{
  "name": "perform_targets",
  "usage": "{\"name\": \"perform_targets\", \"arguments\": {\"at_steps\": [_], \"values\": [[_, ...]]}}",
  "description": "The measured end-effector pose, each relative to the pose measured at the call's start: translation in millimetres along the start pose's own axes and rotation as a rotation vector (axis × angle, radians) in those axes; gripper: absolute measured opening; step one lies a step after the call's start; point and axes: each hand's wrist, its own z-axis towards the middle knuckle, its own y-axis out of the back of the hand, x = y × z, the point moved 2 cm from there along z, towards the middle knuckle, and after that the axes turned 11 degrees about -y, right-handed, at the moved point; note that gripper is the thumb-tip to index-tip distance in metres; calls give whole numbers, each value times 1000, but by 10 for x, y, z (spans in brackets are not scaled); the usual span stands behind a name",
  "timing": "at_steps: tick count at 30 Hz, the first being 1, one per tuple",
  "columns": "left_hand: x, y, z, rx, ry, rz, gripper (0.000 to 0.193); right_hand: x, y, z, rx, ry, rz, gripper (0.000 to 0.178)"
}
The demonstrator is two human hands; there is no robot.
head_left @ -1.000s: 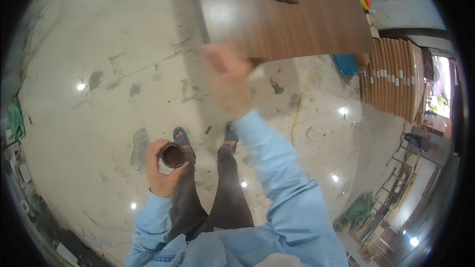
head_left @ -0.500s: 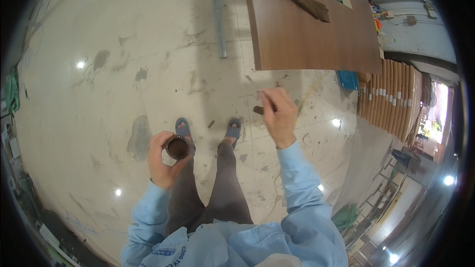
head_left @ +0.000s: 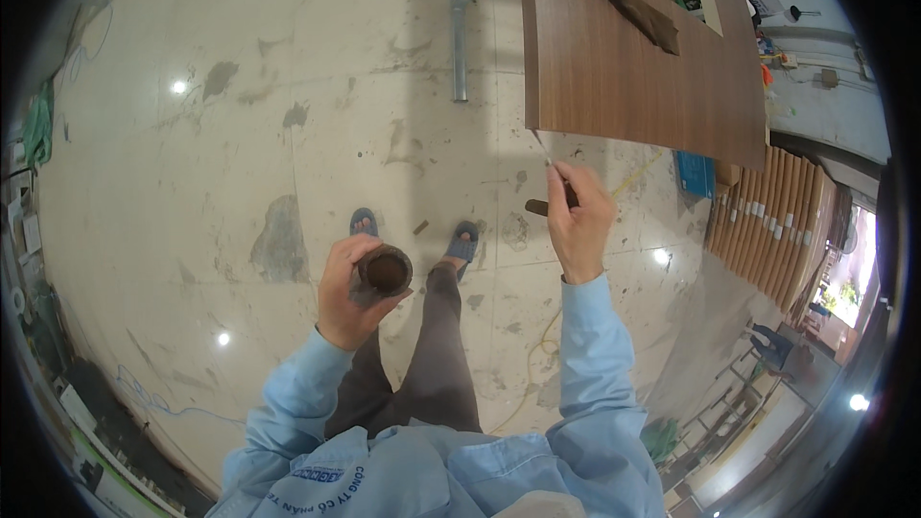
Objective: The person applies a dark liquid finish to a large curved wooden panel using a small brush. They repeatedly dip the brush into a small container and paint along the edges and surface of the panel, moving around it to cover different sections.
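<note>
My left hand (head_left: 345, 295) is wrapped round the side of a small round brown cup (head_left: 388, 271). Its open mouth faces up and shows a brown inside. My right hand (head_left: 585, 223) pinches a thin, pale-tipped tool (head_left: 543, 146), whose kind I cannot make out. The tip reaches toward the near left corner of a brown wood-grain panel (head_left: 614, 86); whether it touches is unclear. A dark stick-like piece (head_left: 535, 206) sticks out to the left from the curled fingers, partly hidden by them. On the panel lies a crumpled brown cloth (head_left: 628, 5).
Beyond a rectangular cutout in the panel, several small items show. A metal bar (head_left: 459, 48) runs left of the panel. Stacked brown boards (head_left: 767, 206) and a blue box (head_left: 695, 175) stand at right. A small brown scrap (head_left: 420, 226) lies on the stained floor.
My view has shifted, so panel and bar sit farther right. My right hand has brought the thin tool closer to the panel's near left corner. My left hand still holds the cup.
</note>
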Motion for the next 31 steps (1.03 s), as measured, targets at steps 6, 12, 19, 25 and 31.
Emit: {"name": "perform_targets", "arguments": {"at_steps": [6,12,19,25,31], "values": [[-14,-37,8,-14,-21,-28,73,19,-60,-40,-2,16,24,8],[-18,-9,35,-4,-65,18,74,15,-130,-63,60,-42,42,8],[-15,17,42,-16,-77,-4,72,-71,-177,30,38,45,2,8],[-11,21,81,30,-35,30,72,-86,-154,19,12,59,8,9],[-3,-39,70,13,-8,-10,75,32,-74,-100,-134,-22,99,9]]}}
